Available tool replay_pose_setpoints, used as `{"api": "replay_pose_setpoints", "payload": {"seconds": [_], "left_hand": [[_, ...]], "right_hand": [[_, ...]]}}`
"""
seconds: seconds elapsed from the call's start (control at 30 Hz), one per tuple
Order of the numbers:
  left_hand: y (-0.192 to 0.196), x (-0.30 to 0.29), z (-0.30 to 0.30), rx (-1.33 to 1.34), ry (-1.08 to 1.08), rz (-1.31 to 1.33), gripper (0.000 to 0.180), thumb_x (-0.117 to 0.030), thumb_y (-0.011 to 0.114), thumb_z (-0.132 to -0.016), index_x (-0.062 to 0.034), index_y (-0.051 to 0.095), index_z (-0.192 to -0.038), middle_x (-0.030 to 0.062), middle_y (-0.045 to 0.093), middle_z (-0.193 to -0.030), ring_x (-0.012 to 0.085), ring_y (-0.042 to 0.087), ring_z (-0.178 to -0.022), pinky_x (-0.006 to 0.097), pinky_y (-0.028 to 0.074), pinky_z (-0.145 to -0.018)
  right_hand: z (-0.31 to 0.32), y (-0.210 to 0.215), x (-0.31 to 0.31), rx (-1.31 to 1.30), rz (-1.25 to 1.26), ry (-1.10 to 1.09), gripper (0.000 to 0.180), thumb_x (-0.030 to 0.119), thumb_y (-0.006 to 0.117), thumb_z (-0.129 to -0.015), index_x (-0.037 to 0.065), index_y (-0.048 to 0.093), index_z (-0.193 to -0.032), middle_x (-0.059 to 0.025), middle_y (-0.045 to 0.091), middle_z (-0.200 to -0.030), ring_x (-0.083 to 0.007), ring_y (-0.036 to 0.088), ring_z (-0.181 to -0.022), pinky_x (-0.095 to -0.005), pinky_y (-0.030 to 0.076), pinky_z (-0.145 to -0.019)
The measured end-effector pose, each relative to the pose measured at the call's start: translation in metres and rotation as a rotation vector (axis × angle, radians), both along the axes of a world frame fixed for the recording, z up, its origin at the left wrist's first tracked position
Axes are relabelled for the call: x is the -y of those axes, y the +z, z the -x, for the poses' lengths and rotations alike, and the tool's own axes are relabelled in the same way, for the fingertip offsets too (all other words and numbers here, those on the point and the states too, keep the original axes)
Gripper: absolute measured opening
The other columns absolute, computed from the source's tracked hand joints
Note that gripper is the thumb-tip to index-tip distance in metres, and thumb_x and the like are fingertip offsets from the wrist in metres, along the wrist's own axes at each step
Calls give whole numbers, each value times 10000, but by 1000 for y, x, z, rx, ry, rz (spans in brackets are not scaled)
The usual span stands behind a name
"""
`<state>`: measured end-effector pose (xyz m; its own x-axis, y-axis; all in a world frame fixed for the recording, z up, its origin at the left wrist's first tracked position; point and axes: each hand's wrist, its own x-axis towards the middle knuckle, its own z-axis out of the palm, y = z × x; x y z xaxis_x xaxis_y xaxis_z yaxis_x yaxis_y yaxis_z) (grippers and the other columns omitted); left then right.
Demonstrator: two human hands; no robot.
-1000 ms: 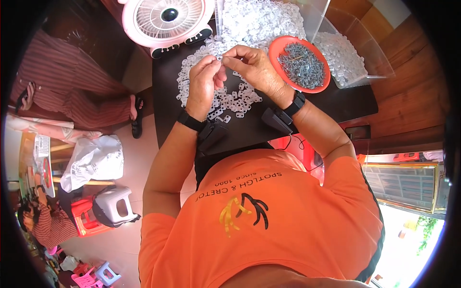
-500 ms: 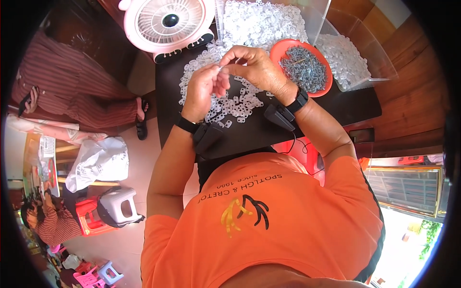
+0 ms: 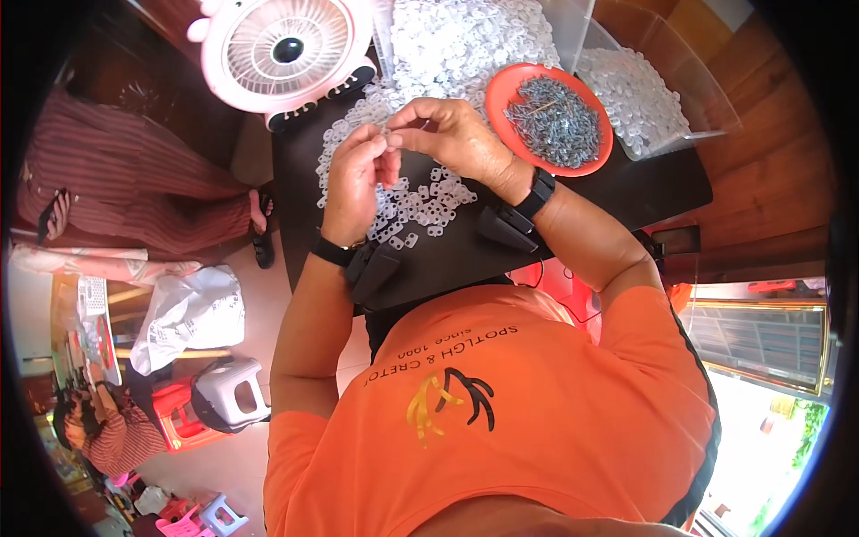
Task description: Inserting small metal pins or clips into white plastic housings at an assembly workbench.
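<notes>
My left hand (image 3: 352,188) and my right hand (image 3: 465,143) meet fingertip to fingertip above the dark table (image 3: 438,259). Pinched between them is a small whitish plastic piece (image 3: 386,133), mostly covered by the fingers; I cannot make out its exact shape. The right thumb and forefinger form a loop, and the left fingers curl beneath the piece. Under and beyond my hands spreads a loose heap of small white plastic clips with holes (image 3: 429,204). Right of my right hand, a red-orange plate (image 3: 496,115) carries grey screws or nails (image 3: 557,125).
A pink fan (image 3: 288,51) stands at the back left. Behind the heap is a clear bin full of white clips (image 3: 474,40); another clear bin of whitish pieces (image 3: 635,103) sits right. A person in striped clothes (image 3: 134,170) is at left, near a grey stool (image 3: 231,394).
The table and its things have shifted slightly left in the picture. My hands stay together on the small piece, with only slight finger movement.
</notes>
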<state>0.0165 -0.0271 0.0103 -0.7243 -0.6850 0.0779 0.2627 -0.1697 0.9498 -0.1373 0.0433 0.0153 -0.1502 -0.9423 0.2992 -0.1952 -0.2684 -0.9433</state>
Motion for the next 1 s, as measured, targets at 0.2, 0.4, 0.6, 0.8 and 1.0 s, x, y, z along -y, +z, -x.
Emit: {"api": "replay_pose_setpoints", "payload": {"seconds": [0.2, 0.4, 0.6, 0.8, 1.0], "left_hand": [[1, 1, -4, 142, -25, 88, 202, -216, 475, -873, -51, 553, -785, 24, 545, -633, 84, 477, -499, 198, 353, -464], [6, 6, -8, 350, -73, 218, 217, -215, 462, -864, -43, 559, -777, 33, 544, -634, 91, 480, -513, 204, 347, -474], [1, 7, -5, 256, -95, 74, 198, -196, 460, -894, -43, 562, -821, 35, 549, -649, 96, 482, -531, 207, 347, -489], [-4, 14, -9, 115, 111, 113, 203, -211, 457, -911, -55, 555, -827, 12, 522, -640, 85, 445, -524, 213, 318, -484], [7, 2, -8, 45, 137, 167, 214, -194, 477, -874, -49, 548, -734, -4, 502, -599, 64, 421, -500, 208, 323, -467]], "right_hand": [[5, 7, -4, -404, 223, -1, 136, 81, 656, -835, 34, 667, -962, -64, 642, -890, -164, 638, -832, -265, 499, -736], [13, 6, -1, -599, 309, 27, 118, 102, 660, -820, 74, 670, -934, -70, 633, -863, -226, 639, -789, -297, 506, -679], [15, 9, -1, -607, 319, -113, 98, 67, 661, -801, 64, 671, -898, -63, 648, -848, -218, 637, -780, -289, 512, -676], [47, 56, -19, -950, 305, -534, 120, 143, 670, -802, 74, 684, -899, -73, 651, -859, -235, 634, -736, -309, 496, -638], [101, 58, -41, -951, 74, -569, 170, 245, 627, -790, 108, 702, -856, -114, 666, -795, -303, 632, -736, -374, 500, -680]]}}
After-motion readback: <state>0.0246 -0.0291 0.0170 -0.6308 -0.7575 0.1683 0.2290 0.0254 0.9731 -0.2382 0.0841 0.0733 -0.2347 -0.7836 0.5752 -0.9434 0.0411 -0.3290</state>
